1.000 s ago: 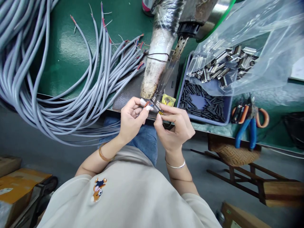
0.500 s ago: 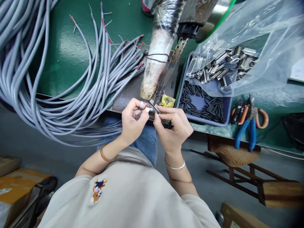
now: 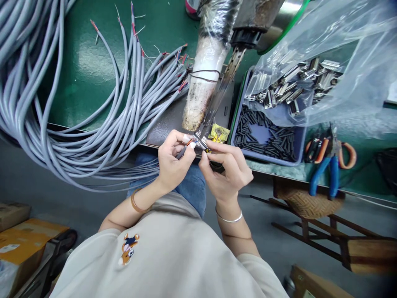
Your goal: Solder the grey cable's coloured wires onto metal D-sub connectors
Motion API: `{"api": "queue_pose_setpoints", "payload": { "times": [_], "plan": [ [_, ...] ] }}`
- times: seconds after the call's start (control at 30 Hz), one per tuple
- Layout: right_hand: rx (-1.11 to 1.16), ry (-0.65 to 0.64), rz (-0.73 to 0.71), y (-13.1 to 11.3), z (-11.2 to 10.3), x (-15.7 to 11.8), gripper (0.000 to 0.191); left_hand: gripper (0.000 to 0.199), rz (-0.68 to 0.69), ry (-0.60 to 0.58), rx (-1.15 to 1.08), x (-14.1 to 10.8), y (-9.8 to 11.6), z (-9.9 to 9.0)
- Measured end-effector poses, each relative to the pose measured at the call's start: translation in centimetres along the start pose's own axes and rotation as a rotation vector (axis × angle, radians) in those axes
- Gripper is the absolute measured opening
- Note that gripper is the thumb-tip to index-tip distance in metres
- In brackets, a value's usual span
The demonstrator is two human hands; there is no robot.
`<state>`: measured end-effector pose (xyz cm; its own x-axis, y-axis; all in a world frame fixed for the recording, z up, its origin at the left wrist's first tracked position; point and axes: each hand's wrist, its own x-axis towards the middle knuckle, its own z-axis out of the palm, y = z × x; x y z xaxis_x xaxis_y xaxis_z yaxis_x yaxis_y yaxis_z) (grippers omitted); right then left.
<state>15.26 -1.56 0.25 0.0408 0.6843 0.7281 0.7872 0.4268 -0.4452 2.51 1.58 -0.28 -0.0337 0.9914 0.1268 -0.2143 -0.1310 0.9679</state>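
My left hand point(image 3: 175, 159) pinches the stripped end of a grey cable point(image 3: 180, 153), its coloured wires against a metal multi-pin connector point(image 3: 201, 141). The connector's right end is gripped between the thumb and fingers of my right hand point(image 3: 228, 165). Just above it, the tip of a soldering iron point(image 3: 214, 101) points down at the connector, beside a white tube wrapped in clear plastic point(image 3: 203, 74). A crumpled yellow piece point(image 3: 218, 133) lies right behind my right fingers. Whether a wire touches a pin is too small to tell.
Many grey cables point(image 3: 124, 120) with bared ends cover the left of the green table point(image 3: 87, 62). At right stands a blue tray point(image 3: 273, 159) of short black tubes, with a plastic bag point(image 3: 350, 91) of connectors over it. Blue-handled pliers point(image 3: 324, 174) and orange-handled cutters point(image 3: 347, 155) lie further right.
The connector has turned slightly in my fingers, showing more of its pin row. Both hands keep their hold, and the right fingers have shifted a little.
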Motion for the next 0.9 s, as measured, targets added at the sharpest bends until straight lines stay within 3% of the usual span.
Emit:
{"api": "queue_pose_setpoints", "payload": {
  "times": [0.17, 0.37, 0.9],
  "plan": [
    [0.009, -0.014, -0.002, -0.02, -0.01, -0.21, 0.019, 0.015, -0.045, 0.013, -0.008, -0.19, 0.04, -0.01],
    [0.13, -0.01, 0.113, -0.26, 0.01, 0.1, 0.019, 0.013, -0.04, -0.014, -0.046, -0.25, 0.21, -0.34],
    [0.133, 0.0, 0.119, 0.07, 0.46, 0.28, 0.017, 0.019, -0.078, 0.01, -0.009, -0.1, 0.08, -0.3]
  ]
}}
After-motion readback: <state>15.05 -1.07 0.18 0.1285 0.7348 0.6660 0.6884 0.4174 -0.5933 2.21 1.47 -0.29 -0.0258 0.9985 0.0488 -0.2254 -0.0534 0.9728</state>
